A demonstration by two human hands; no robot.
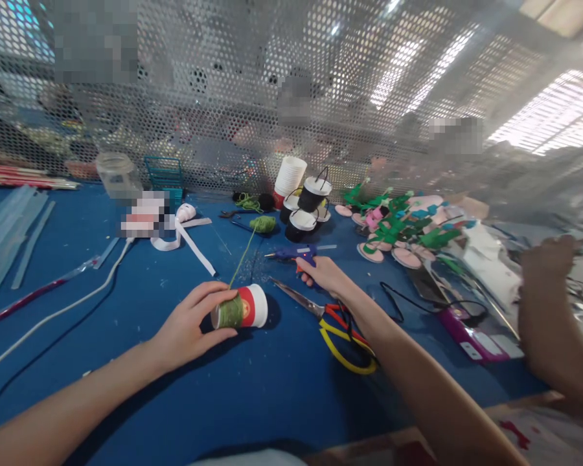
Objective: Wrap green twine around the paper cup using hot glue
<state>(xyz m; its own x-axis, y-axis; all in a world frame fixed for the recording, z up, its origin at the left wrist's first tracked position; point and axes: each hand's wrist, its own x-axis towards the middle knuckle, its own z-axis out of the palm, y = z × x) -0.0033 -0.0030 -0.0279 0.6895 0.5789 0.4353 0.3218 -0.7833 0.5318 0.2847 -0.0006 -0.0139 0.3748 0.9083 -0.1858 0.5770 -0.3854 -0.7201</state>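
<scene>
My left hand [189, 327] grips a paper cup [243, 308] lying on its side above the blue table [252, 388]. The cup is red and white, and its lower part is wrapped in green yarn. A green strand runs from the cup up to a yarn ball [263, 224]. My right hand [320, 272] reaches forward and closes on the blue glue gun [294, 254], which lies on the table. Scissors with yellow and red handles [328, 320] lie just under my right forearm.
Stacked white cups [289, 175] and black cups with white lids [315, 193] stand behind the yarn. Green and pink craft pieces [398, 226] crowd the right. Another person's arm [547, 310] works at far right. A white cable [78, 301], glue sticks [10, 233] and a jar [116, 173] sit left.
</scene>
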